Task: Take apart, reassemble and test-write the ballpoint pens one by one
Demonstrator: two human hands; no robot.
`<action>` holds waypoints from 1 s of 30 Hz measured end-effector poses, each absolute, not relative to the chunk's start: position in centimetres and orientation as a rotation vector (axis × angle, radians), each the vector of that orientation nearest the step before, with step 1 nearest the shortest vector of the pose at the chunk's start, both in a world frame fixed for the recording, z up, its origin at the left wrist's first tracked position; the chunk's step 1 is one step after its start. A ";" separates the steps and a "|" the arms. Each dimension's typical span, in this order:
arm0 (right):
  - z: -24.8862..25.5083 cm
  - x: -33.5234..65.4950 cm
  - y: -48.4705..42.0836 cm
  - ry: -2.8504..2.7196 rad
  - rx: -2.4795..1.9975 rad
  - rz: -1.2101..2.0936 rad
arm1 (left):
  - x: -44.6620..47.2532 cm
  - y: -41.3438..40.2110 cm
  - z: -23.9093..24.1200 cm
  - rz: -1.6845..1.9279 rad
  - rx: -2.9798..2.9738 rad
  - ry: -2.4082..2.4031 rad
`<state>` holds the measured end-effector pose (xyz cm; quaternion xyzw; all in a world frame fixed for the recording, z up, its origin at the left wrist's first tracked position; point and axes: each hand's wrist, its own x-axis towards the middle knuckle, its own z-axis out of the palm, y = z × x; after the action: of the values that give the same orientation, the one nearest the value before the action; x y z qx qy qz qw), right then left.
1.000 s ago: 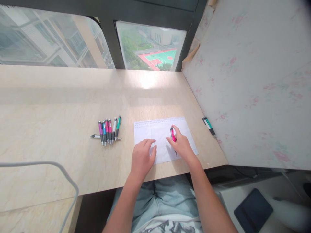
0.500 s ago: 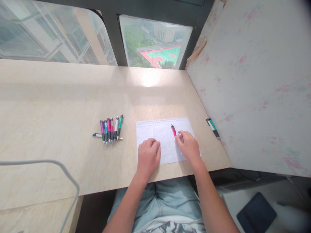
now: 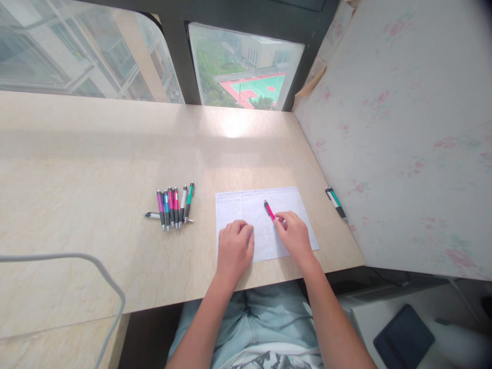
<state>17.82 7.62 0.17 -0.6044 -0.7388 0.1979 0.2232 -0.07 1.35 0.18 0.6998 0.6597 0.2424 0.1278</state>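
A sheet of white paper [image 3: 260, 247] lies on the desk, with rows of small writing along its top edge. My left hand [image 3: 235, 243] rests palm down on the paper's left part, fingers loosely bent and the thumb a little apart, holding nothing. Over the right part, my right hand [image 3: 294, 234] pinches a pink pen [image 3: 269, 210] between thumb and fingers. The pen slants, its black clip end pointing up and left; its lower end is hidden by the fingers.
Left of the paper, several coloured pens [image 3: 171, 207] lie side by side across a white pen [image 3: 152, 215]. Two more pens [image 3: 336, 204] lie by the flowered wall [image 3: 403, 154]. A grey cable [image 3: 92, 259] arches over the desk's left front. Windows stand behind the desk.
My right hand has moved slightly left and down, and the pink pen has shifted left and tilted further. My left hand has stayed in place on the paper.
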 end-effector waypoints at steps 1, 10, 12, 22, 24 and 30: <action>0.1 17.7 7.5 -2.038 -1.662 0.541 | -0.1 1.3 0.2 0.710 2.033 1.919; -0.3 16.4 7.0 -2.011 -1.768 0.409 | -0.3 1.5 -0.1 0.756 2.030 1.892; -0.3 16.3 7.2 -2.021 -1.773 0.392 | -0.4 1.5 -0.1 0.764 2.036 1.891; 0.2 24.6 10.6 -1.861 -2.086 0.056 | -0.6 1.6 -0.3 0.776 2.059 1.884; 0.4 26.8 11.4 -1.789 -2.213 -0.048 | -0.6 1.6 -0.4 0.781 2.058 1.886; 0.7 29.9 13.3 -1.674 -2.466 -0.074 | -0.7 1.8 -0.4 0.810 2.066 1.880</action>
<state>29.87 13.26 0.74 -0.8244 -0.5597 -0.0247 0.0801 -0.66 1.76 -0.36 0.7056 0.6420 0.2767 0.1161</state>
